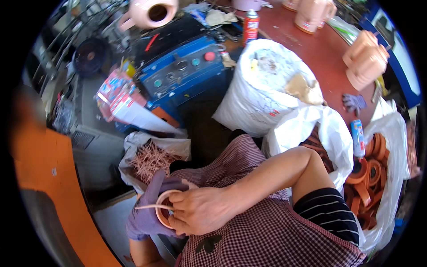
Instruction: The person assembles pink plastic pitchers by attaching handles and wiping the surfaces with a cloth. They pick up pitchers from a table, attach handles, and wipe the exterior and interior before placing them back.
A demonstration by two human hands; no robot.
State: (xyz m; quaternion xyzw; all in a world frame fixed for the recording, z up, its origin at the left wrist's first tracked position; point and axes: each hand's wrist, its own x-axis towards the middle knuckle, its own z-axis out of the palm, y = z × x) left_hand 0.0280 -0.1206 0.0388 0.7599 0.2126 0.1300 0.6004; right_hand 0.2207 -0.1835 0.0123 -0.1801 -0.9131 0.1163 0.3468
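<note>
My left hand (149, 213), in a purple glove, is closed around a round pink plastic piece (163, 217) in front of my lap. Its open, ring-shaped rim faces my right hand, and the inside looks reddish brown. My bare right hand (202, 211) is bent over that rim, with its fingers curled at the opening. From these fingers a thin pink plastic strip (149, 206) sticks out to the left across the piece. The right fingertips are partly hidden. Just beyond my left hand stands a bag of thin pink plastic scraps (153, 161).
A blue machine control panel (182, 71) lies ahead. White sacks (249, 98) stand to the right, one bag holding brown-orange ring-shaped parts (372, 178). Pink jugs (367, 60), a red spray can (251, 27) and a purple glove (354, 103) rest on the red table. An orange panel (49, 178) borders my left.
</note>
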